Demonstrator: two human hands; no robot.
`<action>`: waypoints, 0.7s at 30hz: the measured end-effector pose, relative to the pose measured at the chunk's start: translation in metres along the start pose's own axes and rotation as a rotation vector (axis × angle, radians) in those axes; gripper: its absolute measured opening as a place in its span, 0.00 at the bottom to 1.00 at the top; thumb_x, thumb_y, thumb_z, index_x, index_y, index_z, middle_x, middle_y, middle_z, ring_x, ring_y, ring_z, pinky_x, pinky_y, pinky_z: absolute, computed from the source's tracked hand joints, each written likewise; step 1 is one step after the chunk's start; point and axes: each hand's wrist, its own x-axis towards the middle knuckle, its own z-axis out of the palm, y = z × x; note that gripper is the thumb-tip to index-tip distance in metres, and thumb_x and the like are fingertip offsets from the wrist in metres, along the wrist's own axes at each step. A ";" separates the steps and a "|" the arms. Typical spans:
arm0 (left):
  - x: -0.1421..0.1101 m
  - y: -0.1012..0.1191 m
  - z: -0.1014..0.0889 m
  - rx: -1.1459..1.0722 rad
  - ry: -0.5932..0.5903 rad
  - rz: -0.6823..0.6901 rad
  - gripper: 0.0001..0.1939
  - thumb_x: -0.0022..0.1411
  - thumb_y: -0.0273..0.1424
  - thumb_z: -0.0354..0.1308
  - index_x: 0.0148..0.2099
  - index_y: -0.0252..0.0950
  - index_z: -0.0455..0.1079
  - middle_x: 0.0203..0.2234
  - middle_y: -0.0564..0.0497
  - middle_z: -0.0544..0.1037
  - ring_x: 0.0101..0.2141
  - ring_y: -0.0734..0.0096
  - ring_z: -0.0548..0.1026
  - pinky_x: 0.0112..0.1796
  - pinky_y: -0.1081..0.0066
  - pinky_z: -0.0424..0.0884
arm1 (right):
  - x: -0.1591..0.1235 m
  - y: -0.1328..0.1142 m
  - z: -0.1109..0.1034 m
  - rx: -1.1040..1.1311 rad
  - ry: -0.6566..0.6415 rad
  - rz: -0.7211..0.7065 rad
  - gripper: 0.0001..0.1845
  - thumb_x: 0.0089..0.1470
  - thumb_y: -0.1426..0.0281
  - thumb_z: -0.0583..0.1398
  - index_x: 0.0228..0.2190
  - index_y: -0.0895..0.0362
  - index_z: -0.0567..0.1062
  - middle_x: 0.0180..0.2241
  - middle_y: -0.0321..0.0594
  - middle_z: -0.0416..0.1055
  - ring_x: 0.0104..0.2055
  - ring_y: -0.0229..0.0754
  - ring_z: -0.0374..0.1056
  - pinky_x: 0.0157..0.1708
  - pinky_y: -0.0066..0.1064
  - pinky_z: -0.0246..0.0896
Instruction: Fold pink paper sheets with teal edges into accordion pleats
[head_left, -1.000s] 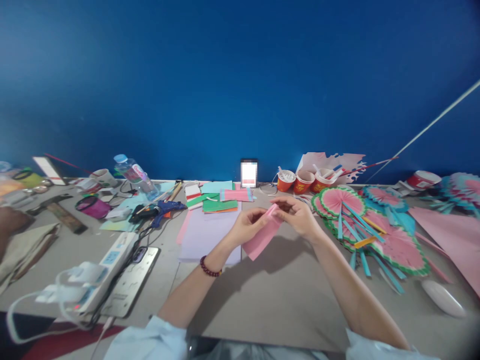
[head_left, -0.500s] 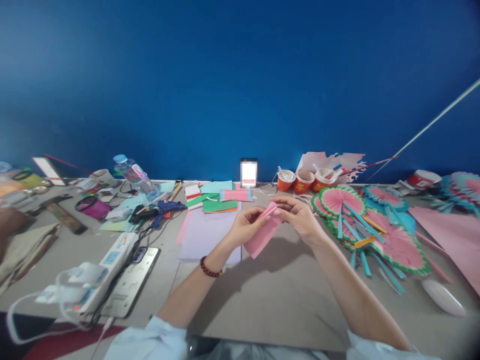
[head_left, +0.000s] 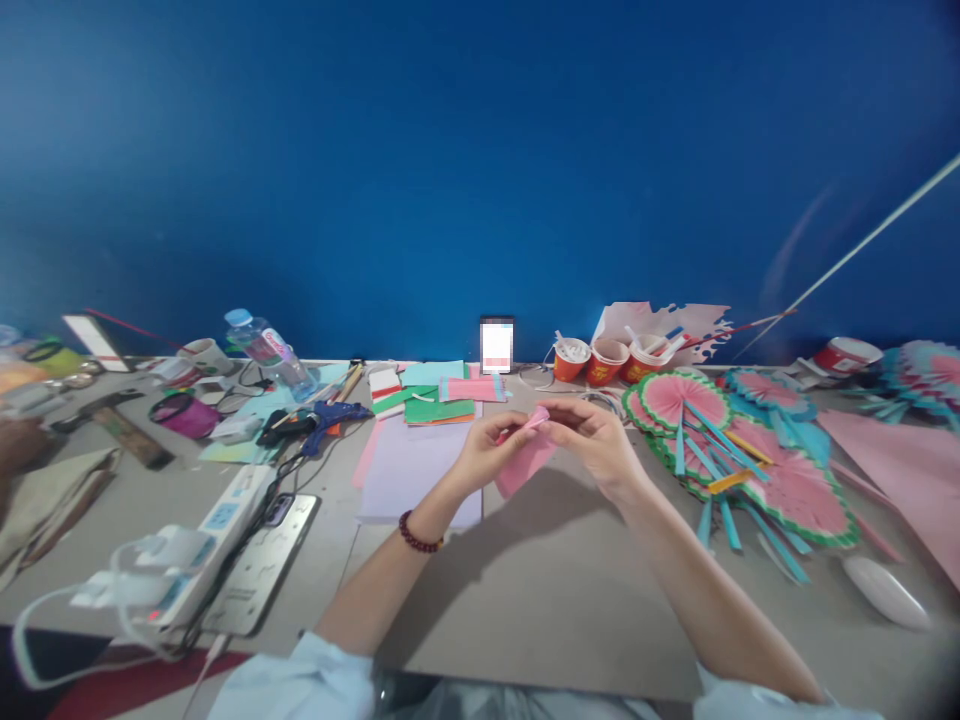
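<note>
A folded pink paper strip point(head_left: 525, 458) is held above the grey table point(head_left: 570, 590) between both hands. My left hand point(head_left: 487, 452), with a dark red bead bracelet at the wrist, pinches the strip's upper end from the left. Its fingers are closed. My right hand point(head_left: 592, 440) pinches the same upper end from the right, fingers curled. The rest of the strip hangs down below the hands. A lilac paper sheet point(head_left: 416, 470) lies on the table just left of my hands.
Pink and green pleated paper fans point(head_left: 742, 450) with blue strips spread at the right. Orange paper cups point(head_left: 607, 362) and a phone point(head_left: 498, 346) stand by the blue wall. Coloured paper stacks point(head_left: 439, 395), a glue gun point(head_left: 322, 418), a water bottle point(head_left: 270, 350) and a power strip point(head_left: 210, 540) lie left.
The visible hanging part of the pink strip has grown shorter as both hands worked on its upper end. Both hands have shifted slightly to the left.
</note>
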 end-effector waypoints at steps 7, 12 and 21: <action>0.000 0.005 0.001 -0.054 0.006 0.004 0.16 0.55 0.44 0.60 0.34 0.35 0.75 0.30 0.48 0.79 0.32 0.69 0.74 0.35 0.71 0.70 | -0.005 -0.001 0.001 -0.099 0.031 -0.068 0.16 0.42 0.61 0.67 0.34 0.55 0.80 0.34 0.43 0.78 0.36 0.44 0.73 0.37 0.35 0.69; -0.002 0.006 -0.001 -0.088 -0.022 -0.020 0.15 0.55 0.43 0.61 0.33 0.35 0.74 0.30 0.48 0.78 0.32 0.70 0.73 0.36 0.71 0.69 | -0.006 0.000 0.001 -0.156 0.011 -0.140 0.13 0.46 0.62 0.65 0.35 0.53 0.80 0.37 0.42 0.78 0.39 0.46 0.73 0.40 0.37 0.69; 0.000 0.005 -0.003 -0.077 -0.036 0.063 0.11 0.57 0.38 0.61 0.32 0.36 0.75 0.28 0.49 0.76 0.31 0.71 0.72 0.35 0.71 0.68 | -0.006 0.000 -0.001 -0.243 0.014 -0.187 0.10 0.48 0.62 0.64 0.35 0.49 0.81 0.34 0.39 0.78 0.37 0.44 0.71 0.39 0.36 0.66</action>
